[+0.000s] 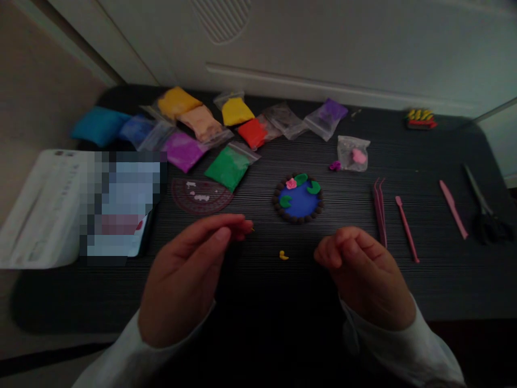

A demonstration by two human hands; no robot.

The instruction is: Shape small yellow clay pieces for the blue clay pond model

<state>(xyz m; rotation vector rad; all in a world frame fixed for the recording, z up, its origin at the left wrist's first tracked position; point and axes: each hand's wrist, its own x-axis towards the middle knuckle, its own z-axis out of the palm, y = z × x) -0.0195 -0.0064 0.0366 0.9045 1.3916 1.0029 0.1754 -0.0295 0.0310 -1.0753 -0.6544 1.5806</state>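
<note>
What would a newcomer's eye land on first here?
Probably the blue disc near the middle of the table, ringed with dark balls and topped with green leaf shapes and a pink flower. Next, the tiny yellow piece between the left hand and right hand, then the colourful bags toward the far side, mostly left of centre.

Beneath left hand and right hand: matt, finely ribbed finish on tabletop. Between both: smooth, clay-like finish on yellow figure and, slightly farther, on blue pond model. Beyond left hand: clear, wrinkled plastic (faintly glossy) on green-filled bag. Right of right hand: smooth, plastic-looking knife; metal-looking blades on scissors. Behind both: matt cloth on sleeves.
</note>
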